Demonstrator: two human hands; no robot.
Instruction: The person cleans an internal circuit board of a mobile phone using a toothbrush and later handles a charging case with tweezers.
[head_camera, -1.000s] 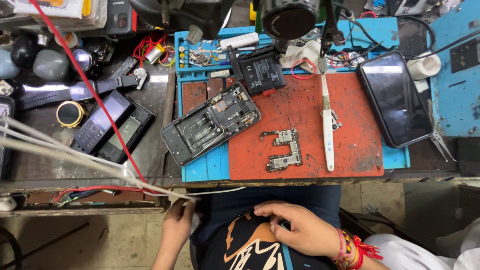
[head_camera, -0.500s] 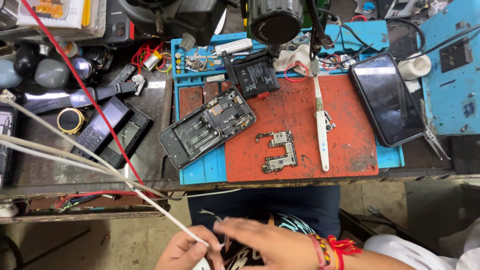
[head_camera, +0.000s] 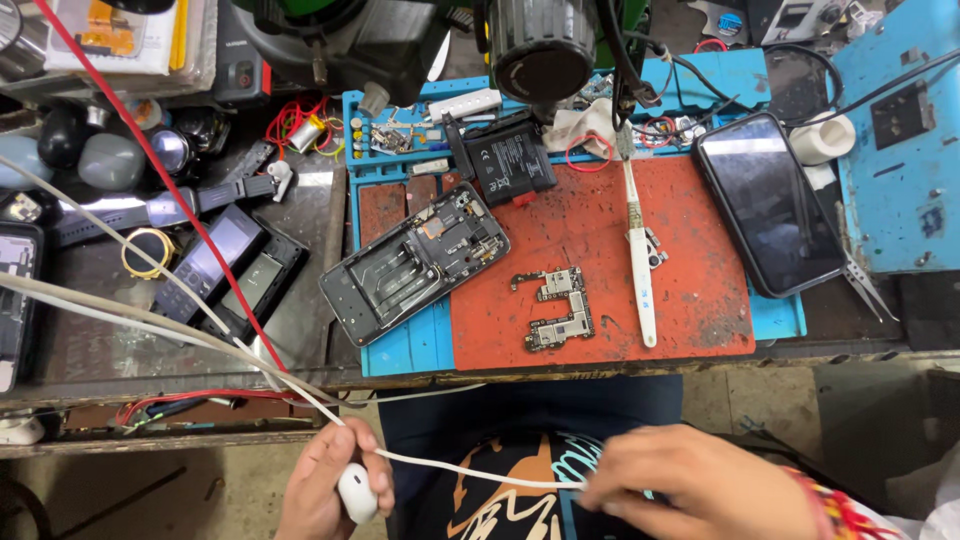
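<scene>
Both hands (head_camera: 520, 485) cut off, cable (head_camera: 470, 473) between

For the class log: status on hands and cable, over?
Left hand grips white plug. Right hand pinches white cable, stretched between them. Nothing blocking.

A thin white cable (head_camera: 470, 476) runs taut between the two hands below the bench edge. At its left end sits a small white oval plug body (head_camera: 357, 493), glossy and rounded, lying lengthwise against the palm. From there the cord slants slightly down to the right; another white strand climbs up-left across the dark worktop toward the frame's left edge.
</scene>
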